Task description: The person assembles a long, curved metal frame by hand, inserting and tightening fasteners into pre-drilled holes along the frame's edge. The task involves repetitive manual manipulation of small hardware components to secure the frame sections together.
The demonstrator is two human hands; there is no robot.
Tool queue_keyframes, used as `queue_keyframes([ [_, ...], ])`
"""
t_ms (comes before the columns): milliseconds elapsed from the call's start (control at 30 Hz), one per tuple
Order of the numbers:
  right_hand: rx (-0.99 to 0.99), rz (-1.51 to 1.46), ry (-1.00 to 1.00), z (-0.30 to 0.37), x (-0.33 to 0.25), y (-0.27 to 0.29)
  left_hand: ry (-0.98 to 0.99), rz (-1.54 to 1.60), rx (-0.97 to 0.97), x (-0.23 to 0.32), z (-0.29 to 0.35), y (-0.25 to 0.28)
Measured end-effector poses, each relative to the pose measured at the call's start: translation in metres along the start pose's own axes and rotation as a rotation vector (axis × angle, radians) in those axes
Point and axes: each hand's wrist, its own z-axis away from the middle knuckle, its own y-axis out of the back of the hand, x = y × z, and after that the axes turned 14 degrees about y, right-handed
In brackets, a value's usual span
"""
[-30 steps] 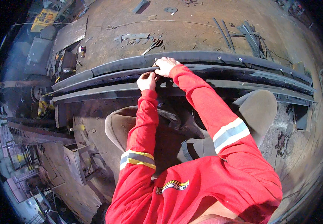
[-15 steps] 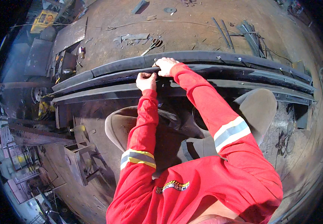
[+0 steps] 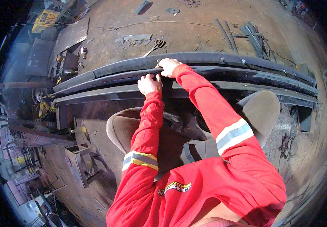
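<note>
Mid-length along the dark rails (image 3: 120, 66), left hand (image 3: 149, 84) and right hand (image 3: 168, 67) have curled fingers; their grasp cannot be told.

Floor (image 3: 193, 36): brown, stained, grey scrap (image 3: 137, 37) scattered toward 12 o'clock. Thin cord (image 3: 163, 21) across it, 11 to 1. Yellow box (image 3: 45, 20) at 10, grey sheet (image 3: 38, 56) nearby. Open-topped metal stand (image 3: 69, 160) at 8. Dark strip bundle (image 3: 255, 39) at 2. Light warm toward 12, bluish at 10.
</note>
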Motion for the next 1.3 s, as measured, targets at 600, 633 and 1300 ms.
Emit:
queue_keyframes([
  [600, 0.012, -0.005, -0.043, -0.004, 0.006, -0.006, 0.14, 0.113, -0.402, 0.006, -0.009, 0.009],
  [633, 0.012, -0.01, -0.042, -0.004, 0.005, -0.006, 0.14, 0.118, -0.418, 0.004, -0.01, 0.009],
  [1300, -0.004, -0.026, -0.036, -0.007, 0.006, -0.005, 0.193, 0.359, -0.387, -0.004, -0.02, -0.004],
])
